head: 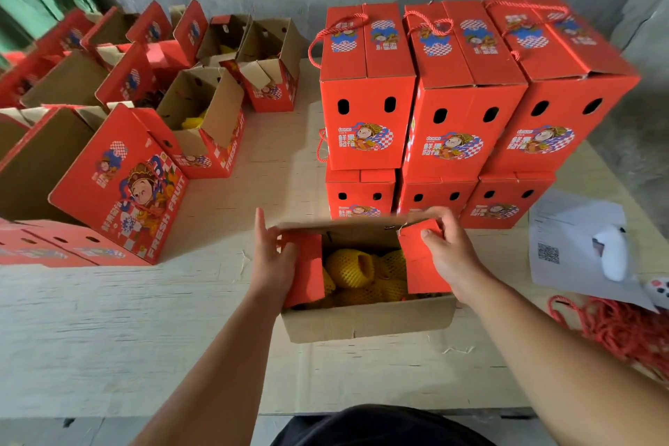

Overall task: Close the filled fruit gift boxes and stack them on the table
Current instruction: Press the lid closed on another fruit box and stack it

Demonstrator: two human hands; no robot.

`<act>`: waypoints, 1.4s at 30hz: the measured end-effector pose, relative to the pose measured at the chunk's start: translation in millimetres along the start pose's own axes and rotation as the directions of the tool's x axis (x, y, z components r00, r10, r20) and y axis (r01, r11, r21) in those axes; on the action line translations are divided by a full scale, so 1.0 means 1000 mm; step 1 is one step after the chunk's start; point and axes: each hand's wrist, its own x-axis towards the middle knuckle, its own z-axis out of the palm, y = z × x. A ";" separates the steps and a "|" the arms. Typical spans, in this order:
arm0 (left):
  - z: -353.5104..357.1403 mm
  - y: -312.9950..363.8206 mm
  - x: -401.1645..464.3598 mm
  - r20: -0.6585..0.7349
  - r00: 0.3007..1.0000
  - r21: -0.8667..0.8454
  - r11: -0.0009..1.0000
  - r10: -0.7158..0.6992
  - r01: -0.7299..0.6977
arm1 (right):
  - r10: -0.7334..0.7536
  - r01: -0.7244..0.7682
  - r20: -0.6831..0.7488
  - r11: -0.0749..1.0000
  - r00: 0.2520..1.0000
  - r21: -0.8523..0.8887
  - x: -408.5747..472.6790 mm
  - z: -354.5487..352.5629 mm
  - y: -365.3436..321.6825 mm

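An open red gift box (365,319) stands at the near middle of the table, its brown front flap folded down toward me. Fruit in yellow foam nets (356,273) fills it. My left hand (269,257) presses the left red side flap (306,268) inward with fairly straight fingers. My right hand (447,250) pinches the right red side flap (421,264) between thumb and fingers. Behind the box, closed red boxes (459,98) with rope handles stand stacked two layers high, three across.
Several open red boxes (202,119) crowd the table's left side, some showing yellow-netted fruit. A tall open box (119,185) stands near left. At right lie a paper with a QR code (575,246), a white device (611,253) and a pile of red ropes (615,329).
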 end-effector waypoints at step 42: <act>0.003 -0.007 0.011 0.456 0.841 0.814 0.245 0.290 -0.526 | -0.265 0.415 0.322 0.650 0.909 -0.637 -0.006 -0.004 -0.006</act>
